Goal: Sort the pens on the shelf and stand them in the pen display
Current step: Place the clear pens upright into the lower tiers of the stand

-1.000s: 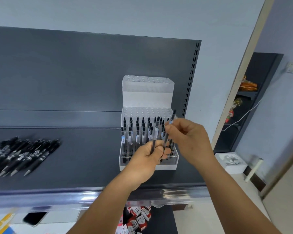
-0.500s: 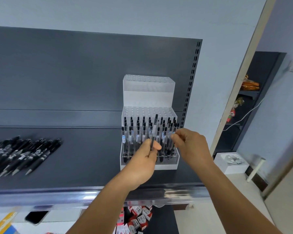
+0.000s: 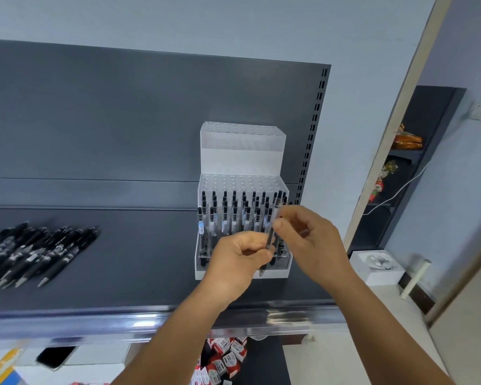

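Note:
A clear stepped pen display (image 3: 242, 151) stands on the dark shelf (image 3: 139, 262), its lowest tier filled with several upright black-capped pens (image 3: 225, 215). My left hand (image 3: 239, 262) is curled in front of the display and holds a clear pen (image 3: 272, 226) near its lower end. My right hand (image 3: 308, 240) pinches the same pen higher up with thumb and forefinger, close to the display's right front corner. A heap of several black pens (image 3: 36, 254) lies loose on the shelf at the far left.
The shelf's silver front rail (image 3: 139, 320) runs below my arms. Small red-and-white boxes (image 3: 222, 357) and a dark phone (image 3: 54, 357) sit on a lower level. A white box (image 3: 378, 266) and a white tube (image 3: 415, 279) are on the floor to the right.
My right hand left a pen standing in the display's right side, then came back to my left hand and now pinches the pen held there. The left hand shifted slightly right.

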`<state>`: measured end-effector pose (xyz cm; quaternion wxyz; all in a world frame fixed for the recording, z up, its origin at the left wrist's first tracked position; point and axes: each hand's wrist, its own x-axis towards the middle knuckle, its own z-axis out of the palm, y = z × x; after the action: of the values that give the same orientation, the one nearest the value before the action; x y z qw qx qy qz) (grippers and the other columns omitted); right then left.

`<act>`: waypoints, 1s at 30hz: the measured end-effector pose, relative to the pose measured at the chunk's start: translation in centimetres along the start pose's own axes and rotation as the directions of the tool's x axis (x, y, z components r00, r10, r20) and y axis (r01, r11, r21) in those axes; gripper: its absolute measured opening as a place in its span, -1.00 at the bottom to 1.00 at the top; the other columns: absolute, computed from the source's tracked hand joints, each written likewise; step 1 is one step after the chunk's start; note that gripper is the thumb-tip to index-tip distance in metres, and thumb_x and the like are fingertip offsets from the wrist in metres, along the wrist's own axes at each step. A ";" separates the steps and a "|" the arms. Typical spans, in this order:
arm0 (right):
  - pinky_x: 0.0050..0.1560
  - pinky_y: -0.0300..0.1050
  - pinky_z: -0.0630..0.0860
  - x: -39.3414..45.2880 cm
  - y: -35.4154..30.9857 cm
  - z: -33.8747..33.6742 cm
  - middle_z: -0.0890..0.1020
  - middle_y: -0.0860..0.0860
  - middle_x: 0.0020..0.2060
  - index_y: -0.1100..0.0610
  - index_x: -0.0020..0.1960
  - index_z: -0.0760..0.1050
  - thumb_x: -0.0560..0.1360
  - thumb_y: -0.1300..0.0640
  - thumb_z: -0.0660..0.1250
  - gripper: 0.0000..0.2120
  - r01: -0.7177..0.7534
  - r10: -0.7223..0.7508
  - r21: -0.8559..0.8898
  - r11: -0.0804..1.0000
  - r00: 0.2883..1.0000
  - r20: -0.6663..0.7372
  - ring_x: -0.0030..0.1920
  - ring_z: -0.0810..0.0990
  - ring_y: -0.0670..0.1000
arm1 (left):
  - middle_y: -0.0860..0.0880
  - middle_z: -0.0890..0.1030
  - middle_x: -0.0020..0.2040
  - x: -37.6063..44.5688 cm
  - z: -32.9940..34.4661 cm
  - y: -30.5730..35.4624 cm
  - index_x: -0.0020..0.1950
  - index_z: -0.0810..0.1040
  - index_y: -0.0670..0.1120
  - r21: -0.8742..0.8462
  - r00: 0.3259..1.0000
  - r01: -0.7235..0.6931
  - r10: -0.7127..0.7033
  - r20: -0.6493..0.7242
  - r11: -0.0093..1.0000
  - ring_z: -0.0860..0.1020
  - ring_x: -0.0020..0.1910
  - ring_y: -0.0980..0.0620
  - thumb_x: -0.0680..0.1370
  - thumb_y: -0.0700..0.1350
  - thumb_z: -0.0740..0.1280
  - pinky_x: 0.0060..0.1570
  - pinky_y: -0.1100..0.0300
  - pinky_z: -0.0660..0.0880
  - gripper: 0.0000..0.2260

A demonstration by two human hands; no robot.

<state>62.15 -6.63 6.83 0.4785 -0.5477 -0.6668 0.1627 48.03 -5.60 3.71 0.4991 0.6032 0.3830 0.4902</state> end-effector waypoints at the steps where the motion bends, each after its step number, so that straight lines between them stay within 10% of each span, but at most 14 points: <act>1: -0.31 -0.41 0.39 -0.1 -0.1 0.0 0.55 -0.20 -0.39 -0.12 -0.20 0.53 0.50 0.07 0.34 -0.87 0.000 -0.002 0.049 0.999 0.999 0.032 -0.36 0.45 -0.20 | 0.00 0.68 -0.17 0.0 0.2 -0.1 -0.01 0.65 -0.17 0.017 1.000 -0.014 0.013 0.021 1.000 0.61 -0.19 0.23 0.49 -0.38 0.35 -0.11 0.41 0.52 -0.83; 9: -0.19 -0.30 0.49 1.0 0.7 -1.6 0.64 -0.07 -0.30 0.03 -0.10 0.57 0.55 0.09 0.30 -0.91 -0.038 0.024 -0.053 0.998 0.968 -0.251 -0.23 0.62 -0.05 | 0.14 0.62 0.00 0.0 0.0 -0.7 0.21 0.58 -0.04 0.333 0.998 0.051 -0.058 0.012 0.942 0.57 0.01 0.24 0.55 -0.10 0.33 0.01 0.45 0.46 -0.77; 30: -0.12 -0.12 0.44 0.3 3.7 0.3 0.60 0.03 -0.12 0.13 0.01 0.47 0.58 -0.05 0.22 -0.76 -0.172 0.251 -0.537 0.826 0.965 0.078 -0.12 0.55 0.03 | 0.07 0.51 0.24 -2.5 -0.7 -0.2 0.30 0.49 0.02 0.906 0.992 -0.113 0.000 0.124 0.409 0.37 0.27 0.10 0.61 0.02 0.20 0.21 0.16 0.41 -0.72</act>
<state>64.09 -5.02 4.09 0.2397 -0.7149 -0.6536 0.0655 46.76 -7.74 3.01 0.0941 0.8147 0.5405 0.1881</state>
